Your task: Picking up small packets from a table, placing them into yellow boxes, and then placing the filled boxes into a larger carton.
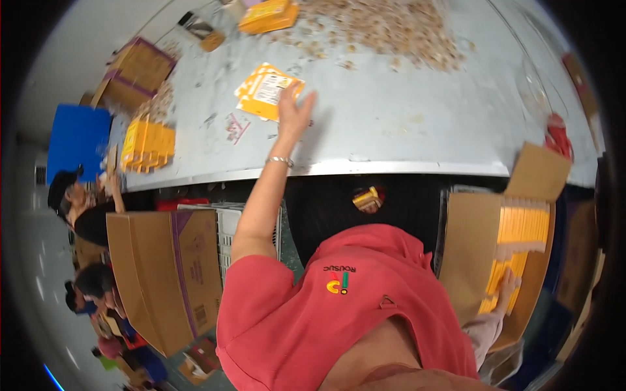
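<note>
My left hand reaches out over the table, its thumb and fingers apart. Its fingertips overlap the right edge of a few flat yellow-and-white printed cards, which lie loosely stacked. A small red-and-white printed piece is just to the left of that hand. Low on the right, my right hand is down inside an open cardboard carton. It is against rows of slim yellow boxes packed there, and its fingers are too small and partly hidden to read.
Many small pale pieces spread across the far table. A yellow box stack stands left, near a brown carton and a clear jar. A large carton stands by my left arm. Co-workers sit at far left.
</note>
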{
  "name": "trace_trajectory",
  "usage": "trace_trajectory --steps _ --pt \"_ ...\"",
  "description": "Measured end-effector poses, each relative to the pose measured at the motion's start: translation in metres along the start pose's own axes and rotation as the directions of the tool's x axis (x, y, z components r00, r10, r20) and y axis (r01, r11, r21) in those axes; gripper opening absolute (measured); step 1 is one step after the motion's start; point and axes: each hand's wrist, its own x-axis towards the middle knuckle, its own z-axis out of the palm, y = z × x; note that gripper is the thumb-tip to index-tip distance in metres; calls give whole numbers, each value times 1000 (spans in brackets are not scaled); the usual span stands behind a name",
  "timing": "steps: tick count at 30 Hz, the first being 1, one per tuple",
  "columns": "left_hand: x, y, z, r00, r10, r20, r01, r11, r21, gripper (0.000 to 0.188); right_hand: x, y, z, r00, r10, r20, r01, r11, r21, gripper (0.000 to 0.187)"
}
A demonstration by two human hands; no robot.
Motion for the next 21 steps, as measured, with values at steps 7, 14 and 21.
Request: trace_trajectory --steps 7,14,21 --pt "40 -78 -70 666 -684 -296 716 477 510 88 36 -117 -87 881 -50 -470 281 855 436 37" --pt "49 -151 -71 701 -560 -442 620 784 -11 53 5 -440 -79 838 -404 -367 546 633 549 25" --pt "45 15 -73 973 -231 23 206 818 -537 16 -30 -684 54 532 -838 -120 621 290 729 57"
